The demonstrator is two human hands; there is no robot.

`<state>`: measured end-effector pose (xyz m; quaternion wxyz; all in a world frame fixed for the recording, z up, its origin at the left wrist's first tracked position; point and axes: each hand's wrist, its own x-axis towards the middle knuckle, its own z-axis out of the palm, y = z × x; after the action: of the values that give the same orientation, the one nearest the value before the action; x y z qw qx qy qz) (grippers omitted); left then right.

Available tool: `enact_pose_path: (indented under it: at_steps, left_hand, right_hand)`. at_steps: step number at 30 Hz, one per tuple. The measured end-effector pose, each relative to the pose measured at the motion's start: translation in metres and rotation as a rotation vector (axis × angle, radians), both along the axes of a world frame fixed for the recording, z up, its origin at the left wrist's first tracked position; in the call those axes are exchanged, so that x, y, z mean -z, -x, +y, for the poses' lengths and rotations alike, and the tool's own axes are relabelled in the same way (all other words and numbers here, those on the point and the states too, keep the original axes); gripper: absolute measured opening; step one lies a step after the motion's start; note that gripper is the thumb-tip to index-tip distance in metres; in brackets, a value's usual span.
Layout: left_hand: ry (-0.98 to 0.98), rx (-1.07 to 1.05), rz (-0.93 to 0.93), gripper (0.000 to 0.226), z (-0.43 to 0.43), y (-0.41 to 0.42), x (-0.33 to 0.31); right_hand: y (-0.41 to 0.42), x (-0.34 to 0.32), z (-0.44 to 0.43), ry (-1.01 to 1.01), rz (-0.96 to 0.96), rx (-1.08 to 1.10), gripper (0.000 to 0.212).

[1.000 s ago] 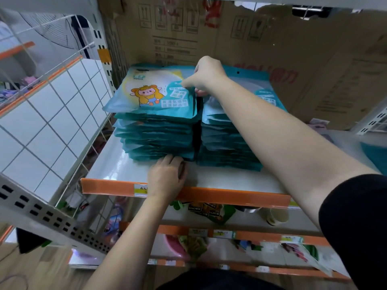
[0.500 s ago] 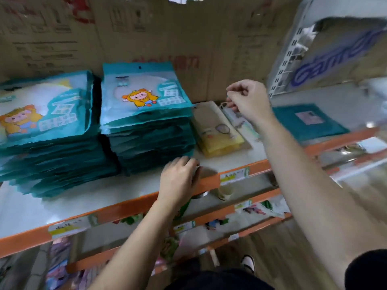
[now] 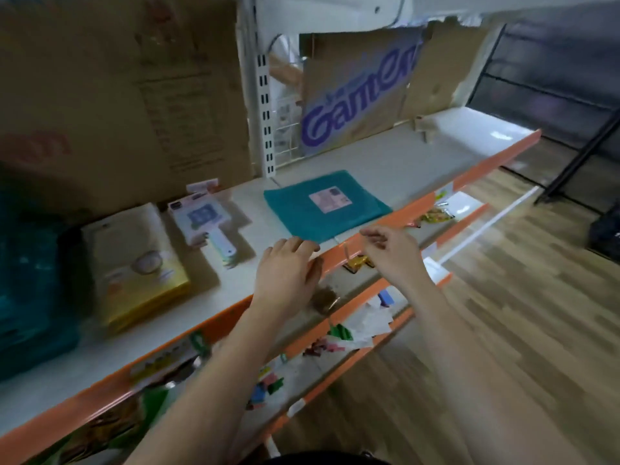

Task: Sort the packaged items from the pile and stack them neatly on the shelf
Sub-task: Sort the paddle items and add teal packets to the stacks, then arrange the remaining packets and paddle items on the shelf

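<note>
Left hand (image 3: 288, 273) on shelf edge (image 3: 469, 176); right hand (image 3: 389, 253) beside.

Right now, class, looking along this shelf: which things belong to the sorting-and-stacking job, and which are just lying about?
Job in hand:
teal packet stack
yellow packet stack
packaged white brush
flat teal packet
shelf

Lying about:
printed cardboard panel
oddments on lower shelves
wooden floor
</note>
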<state>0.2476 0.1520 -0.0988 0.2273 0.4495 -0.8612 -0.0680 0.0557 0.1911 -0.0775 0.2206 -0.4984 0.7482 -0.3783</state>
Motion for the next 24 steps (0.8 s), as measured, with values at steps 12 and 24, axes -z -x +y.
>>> enact_pose_path:
  at_steps: [12,24]
  left_hand:
    - [-0.092,-0.067,0.042,0.031,-0.054,0.170,-0.001]
    - [-0.112,-0.011,-0.039,0.030,-0.182,0.313,0.000]
  right_hand:
    - [0.175,0.014,-0.050,0.011,0.011,-0.018,0.023]
    - [0.327,0.007,-0.175,-0.006,-0.008,0.097,0.024]
